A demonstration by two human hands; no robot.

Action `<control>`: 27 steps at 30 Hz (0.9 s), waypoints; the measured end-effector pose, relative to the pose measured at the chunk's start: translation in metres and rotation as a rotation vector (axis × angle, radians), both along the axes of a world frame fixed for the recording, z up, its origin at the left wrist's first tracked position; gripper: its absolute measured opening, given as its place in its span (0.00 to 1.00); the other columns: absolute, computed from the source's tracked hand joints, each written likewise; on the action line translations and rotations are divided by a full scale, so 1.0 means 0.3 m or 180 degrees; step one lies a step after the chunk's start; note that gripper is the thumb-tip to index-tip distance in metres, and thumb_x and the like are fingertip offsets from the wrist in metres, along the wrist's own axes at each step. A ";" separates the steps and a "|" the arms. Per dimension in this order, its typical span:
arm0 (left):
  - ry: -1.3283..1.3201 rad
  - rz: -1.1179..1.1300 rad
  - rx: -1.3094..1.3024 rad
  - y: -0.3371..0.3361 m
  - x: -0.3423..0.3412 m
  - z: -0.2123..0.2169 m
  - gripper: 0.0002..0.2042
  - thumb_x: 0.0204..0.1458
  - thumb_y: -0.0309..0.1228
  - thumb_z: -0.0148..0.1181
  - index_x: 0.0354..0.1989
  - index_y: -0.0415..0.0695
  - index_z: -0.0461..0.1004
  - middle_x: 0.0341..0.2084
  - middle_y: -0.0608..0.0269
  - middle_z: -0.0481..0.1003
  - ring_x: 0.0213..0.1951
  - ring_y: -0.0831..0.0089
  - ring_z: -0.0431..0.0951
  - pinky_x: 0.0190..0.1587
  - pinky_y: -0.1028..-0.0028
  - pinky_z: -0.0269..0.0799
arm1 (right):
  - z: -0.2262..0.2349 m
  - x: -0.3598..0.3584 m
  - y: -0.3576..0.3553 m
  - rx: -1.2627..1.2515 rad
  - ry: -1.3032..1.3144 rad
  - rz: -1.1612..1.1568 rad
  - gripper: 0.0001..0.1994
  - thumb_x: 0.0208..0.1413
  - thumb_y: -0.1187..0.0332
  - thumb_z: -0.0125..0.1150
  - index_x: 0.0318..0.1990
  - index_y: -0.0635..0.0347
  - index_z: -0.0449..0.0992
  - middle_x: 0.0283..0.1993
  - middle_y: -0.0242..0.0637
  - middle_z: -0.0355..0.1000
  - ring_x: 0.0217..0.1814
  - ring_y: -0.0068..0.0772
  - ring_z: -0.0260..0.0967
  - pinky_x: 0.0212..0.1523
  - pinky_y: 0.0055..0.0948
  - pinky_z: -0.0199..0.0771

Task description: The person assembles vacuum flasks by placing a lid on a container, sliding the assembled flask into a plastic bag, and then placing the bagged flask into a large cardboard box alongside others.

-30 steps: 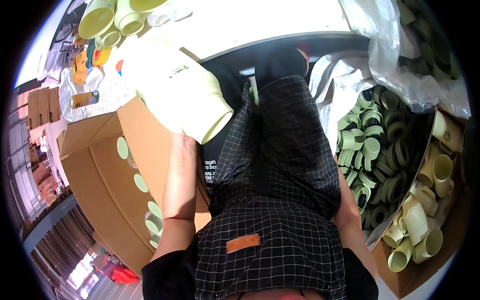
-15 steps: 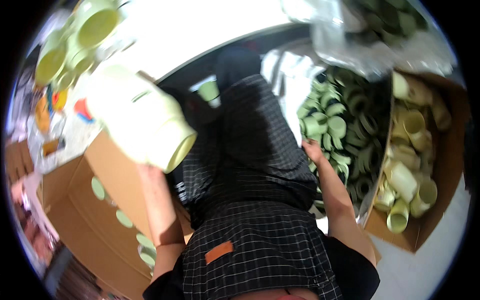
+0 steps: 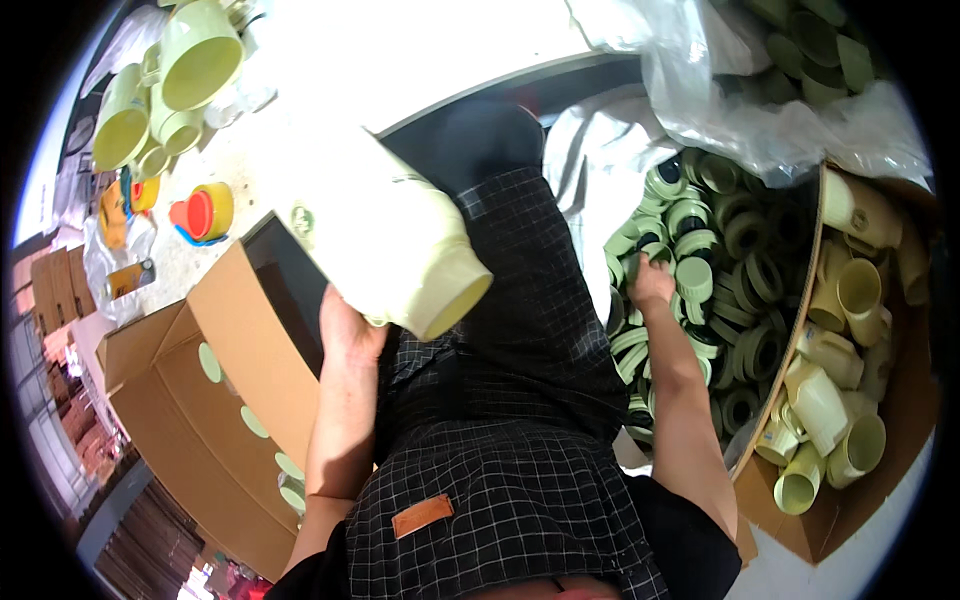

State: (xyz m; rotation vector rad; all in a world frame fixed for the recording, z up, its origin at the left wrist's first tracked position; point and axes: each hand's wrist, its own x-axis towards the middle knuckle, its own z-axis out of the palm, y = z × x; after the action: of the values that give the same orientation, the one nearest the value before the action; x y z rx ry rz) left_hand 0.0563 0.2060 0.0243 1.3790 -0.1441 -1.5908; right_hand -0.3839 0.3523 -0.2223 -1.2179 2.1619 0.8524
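Head view, only one I have. Left grip (image 3: 348,325): holding the jug (image 3: 415,235), pale yellow-green, palm against its near side; fingertips hidden behind it. Jug sits just beyond and to the right of that grip, over my lap. Its far end is washed out by glare, can't read it.

Right grip (image 3: 652,280): fingers down in the green lids (image 3: 745,265), touching at least one near the pile's left side. Can't tell if it's pinched on a lid or just resting there, fingertips are half covered.

Key relation: jug's long axis slants from far left to near right, open mouth at the near-right end. So the mouth is the jug end closest to the right grip, well apart from it, my checked apron (image 3: 520,350) in between. Left hand is the nearer one to the jug; right hand is the one at the lids.

Around: carton (image 3: 905,410) of similar pale jugs to the right of the right grip, beyond the lids. Bigger open box (image 3: 165,400) left of the left grip. Bright white desk (image 3: 470,50) ahead of both, pale jars (image 3: 200,60) on it, far left.
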 end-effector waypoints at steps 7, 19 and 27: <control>0.0358 -0.0123 -0.0092 -0.020 -0.058 -0.009 0.18 0.69 0.29 0.39 0.62 0.32 0.62 0.56 0.48 0.72 0.54 0.60 0.77 0.54 0.61 0.79 | -0.026 -0.237 0.161 -0.0228 0.0155 0.0054 0.31 0.62 0.73 0.49 0.72 0.51 0.51 0.55 0.43 0.74 0.47 0.45 0.79 0.45 0.41 0.80; -0.1150 -0.1133 -0.1446 -0.087 -0.047 0.192 0.21 0.67 0.32 0.46 0.63 0.32 0.61 0.56 0.46 0.72 0.55 0.57 0.76 0.55 0.62 0.77 | 0.915 0.589 -0.031 -0.3329 -0.5169 0.0256 0.14 0.51 0.65 0.72 0.32 0.63 0.72 0.33 0.40 0.69 0.28 0.37 0.70 0.28 0.32 0.69; -0.1631 -0.1805 -0.1279 0.155 -0.017 0.205 0.18 0.63 0.22 0.48 0.61 0.42 0.59 0.32 0.68 0.72 0.19 0.88 0.64 0.19 0.86 0.58 | 0.199 0.209 0.124 -0.3056 -0.1751 -0.2261 0.15 0.60 0.68 0.58 0.50 0.69 0.71 0.47 0.53 0.78 0.48 0.54 0.76 0.49 0.39 0.75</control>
State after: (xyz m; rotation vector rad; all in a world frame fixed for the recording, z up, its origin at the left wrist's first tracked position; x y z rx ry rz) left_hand 0.0513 0.2524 0.0859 1.4586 -1.1847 -1.4885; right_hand -0.3214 0.3895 -0.1627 -0.7575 2.2541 -0.8083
